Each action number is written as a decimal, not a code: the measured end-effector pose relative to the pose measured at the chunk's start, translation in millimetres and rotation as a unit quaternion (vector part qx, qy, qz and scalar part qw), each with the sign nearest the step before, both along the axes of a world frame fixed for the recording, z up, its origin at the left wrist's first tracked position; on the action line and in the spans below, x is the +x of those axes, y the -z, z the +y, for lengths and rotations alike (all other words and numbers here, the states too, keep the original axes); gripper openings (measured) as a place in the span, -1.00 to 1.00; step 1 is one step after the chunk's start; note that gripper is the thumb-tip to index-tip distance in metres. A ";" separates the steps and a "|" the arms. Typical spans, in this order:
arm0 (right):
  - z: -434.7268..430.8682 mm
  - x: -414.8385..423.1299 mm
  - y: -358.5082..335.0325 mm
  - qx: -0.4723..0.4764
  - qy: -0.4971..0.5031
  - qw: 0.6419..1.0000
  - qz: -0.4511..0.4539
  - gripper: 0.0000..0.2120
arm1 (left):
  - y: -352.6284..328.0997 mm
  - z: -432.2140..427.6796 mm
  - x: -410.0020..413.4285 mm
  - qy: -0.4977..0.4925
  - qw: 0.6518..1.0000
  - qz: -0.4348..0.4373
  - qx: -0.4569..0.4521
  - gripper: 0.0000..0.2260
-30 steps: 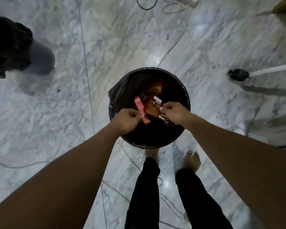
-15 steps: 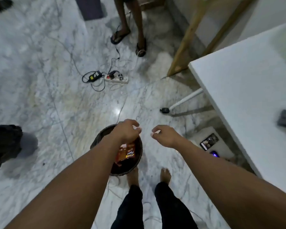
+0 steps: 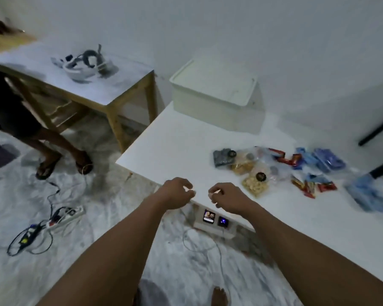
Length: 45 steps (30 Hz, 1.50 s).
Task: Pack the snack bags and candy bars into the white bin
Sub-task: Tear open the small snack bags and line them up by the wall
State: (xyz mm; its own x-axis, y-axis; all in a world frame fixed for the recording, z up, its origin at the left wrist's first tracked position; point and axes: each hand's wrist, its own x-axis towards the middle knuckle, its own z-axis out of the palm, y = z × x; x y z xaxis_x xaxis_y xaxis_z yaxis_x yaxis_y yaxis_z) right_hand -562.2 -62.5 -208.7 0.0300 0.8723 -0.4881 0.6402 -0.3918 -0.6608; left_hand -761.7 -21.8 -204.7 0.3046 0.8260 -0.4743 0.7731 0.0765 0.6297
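Our 2 hands hang side by side over the near edge of the white table (image 3: 175,149), close together but not touching. The left hand (image 3: 177,192) and the right hand (image 3: 228,198) both have their fingers curled in toward the thumb; motion blur keeps us from telling whether either one pinches anything.

The white bin (image 3: 215,102) stands at the far end of the table, against the wall, and its top looks flat and covered. Well apart from it, to our right, the snacks lie loose on the tabletop: clear snack bags (image 3: 253,180) of yellowish pieces, red candy bars (image 3: 285,159) in 2 clusters, and blue packets (image 3: 328,161) beyond them. A dark packet (image 3: 222,157) lies at the left end of the spread.

A wooden table (image 3: 113,93) to the left carries a headset (image 3: 86,66). Another person's legs (image 3: 53,146) stand beside it, near a power strip (image 3: 68,216) on the marble floor (image 3: 20,206).
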 end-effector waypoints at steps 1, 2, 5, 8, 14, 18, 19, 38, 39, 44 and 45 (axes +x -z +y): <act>-0.2 22.2 -2.3 0.003 0.017 1.000 0.002 -0.84 | -3.7 3.5 18.4 0.011 1.000 0.000 0.001 -0.65; 0.4 44.3 -3.9 0.006 0.031 0.999 -0.003 -0.83 | -6.3 6.9 35.6 0.021 1.000 0.004 0.001 -0.65; 5.5 107.2 -10.0 0.027 0.054 0.998 -0.019 -0.85 | -9.6 19.6 82.0 0.046 0.999 0.022 0.008 -0.65; 16.0 162.4 -18.6 0.037 0.089 0.995 -0.033 -0.84 | -10.7 31.8 124.8 0.056 0.998 0.028 0.030 -0.65; 57.5 221.2 -17.9 0.035 0.153 0.987 -0.016 -0.91 | -9.3 60.1 183.5 0.099 0.992 0.045 0.059 -0.65; 101.9 220.8 -3.0 0.022 0.181 0.983 0.006 -0.77 | 0.5 99.3 204.4 0.155 0.982 0.060 0.087 -0.72; 113.1 218.4 2.8 0.016 0.181 0.983 0.006 -0.74 | 3.5 110.6 208.0 0.163 0.981 0.063 0.088 -0.73; 232.2 252.4 -27.7 0.006 0.161 0.978 0.132 -0.91 | 2.9 284.0 278.4 0.099 0.990 -0.097 -0.023 -0.28; 237.6 261.3 -44.9 0.016 0.139 0.982 0.125 -0.92 | -8.3 290.2 281.8 0.100 0.989 -0.108 -0.012 -0.28; 255.5 310.6 -128.5 0.066 0.073 0.994 0.051 -0.87 | -78.8 315.1 305.0 0.091 0.969 -0.229 0.022 -0.67; 255.7 319.4 -143.7 0.087 0.082 0.992 0.040 -0.87 | -91.7 318.6 309.3 0.092 0.965 -0.246 0.021 -0.71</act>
State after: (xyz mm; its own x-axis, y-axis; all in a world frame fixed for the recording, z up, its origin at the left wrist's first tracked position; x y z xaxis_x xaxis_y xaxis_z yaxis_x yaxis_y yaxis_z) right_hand -242.8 193.3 -65.0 0.1450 0.9301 -0.3375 0.5208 -0.3618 -0.7732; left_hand -452.4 296.9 -113.0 0.6282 0.7510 -0.2032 0.3787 -0.0670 0.9231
